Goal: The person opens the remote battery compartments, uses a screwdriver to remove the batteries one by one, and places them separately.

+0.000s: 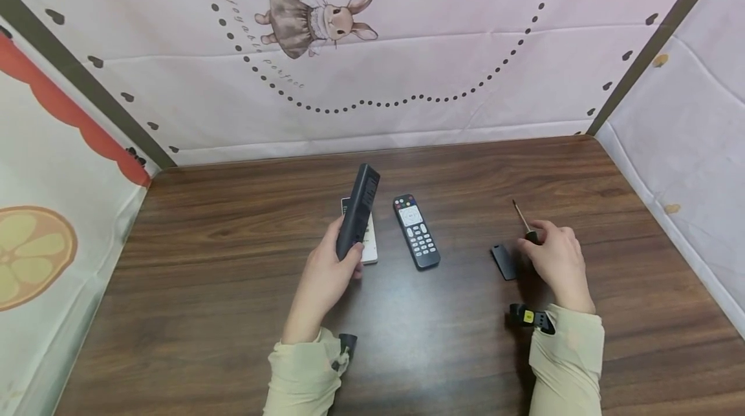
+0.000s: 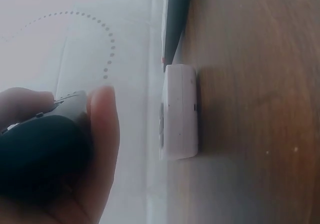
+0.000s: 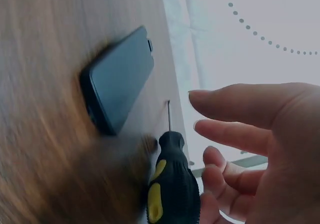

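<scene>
My left hand (image 1: 324, 277) holds a dark remote control (image 1: 355, 212) tilted above the table, with the thumb along its side. Beneath it a white remote control (image 1: 369, 249) lies partly hidden; its end shows in the left wrist view (image 2: 181, 114). My right hand (image 1: 559, 267) is at a small screwdriver (image 1: 531, 235) lying near the table's right side. In the right wrist view, its fingers (image 3: 235, 102) are spread beside the black and yellow handle (image 3: 175, 184), not closed round it. A flat black cover (image 1: 503, 262) lies just left of that hand.
Another dark remote control (image 1: 416, 232) lies face up mid-table, between the hands. The brown wooden table (image 1: 204, 286) ends at a printed fabric wall (image 1: 407, 66) behind, with more fabric at both sides.
</scene>
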Motion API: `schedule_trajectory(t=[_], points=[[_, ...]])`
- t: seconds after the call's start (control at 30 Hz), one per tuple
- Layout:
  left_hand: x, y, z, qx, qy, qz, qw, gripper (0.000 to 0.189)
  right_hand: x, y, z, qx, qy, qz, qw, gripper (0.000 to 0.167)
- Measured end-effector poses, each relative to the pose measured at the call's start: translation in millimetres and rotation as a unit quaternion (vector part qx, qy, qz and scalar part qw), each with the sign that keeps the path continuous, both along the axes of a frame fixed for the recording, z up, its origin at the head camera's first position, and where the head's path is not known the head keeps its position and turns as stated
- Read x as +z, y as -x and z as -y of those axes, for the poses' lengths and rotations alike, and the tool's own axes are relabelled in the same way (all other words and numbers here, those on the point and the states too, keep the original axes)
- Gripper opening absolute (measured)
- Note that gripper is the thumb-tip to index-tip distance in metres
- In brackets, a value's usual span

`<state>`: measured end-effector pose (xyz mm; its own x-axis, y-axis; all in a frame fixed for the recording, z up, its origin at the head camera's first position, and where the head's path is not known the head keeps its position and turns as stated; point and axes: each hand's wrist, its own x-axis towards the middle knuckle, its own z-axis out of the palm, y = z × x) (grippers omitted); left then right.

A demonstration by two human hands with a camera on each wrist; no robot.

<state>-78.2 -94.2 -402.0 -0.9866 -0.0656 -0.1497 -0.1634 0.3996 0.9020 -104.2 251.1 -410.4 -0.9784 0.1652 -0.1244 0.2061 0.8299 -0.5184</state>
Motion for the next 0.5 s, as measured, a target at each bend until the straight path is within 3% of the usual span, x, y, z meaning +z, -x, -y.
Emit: schedule_trajectory(t=[0.33,0.5], points=[[-3.6,0.6,0.0,0.001,-0.051,-0.003,0.9987,0.047,-6.8,-0.2,-10.7,0.055,-0.003,0.063,0.9965,0.053],[-1.5,-0.2,1.3,0.003,-0.073,-0.001,0.9973,0.049,-9.2,2.6,-10.1,0.060,-0.010,0.081,0.9948,0.055]])
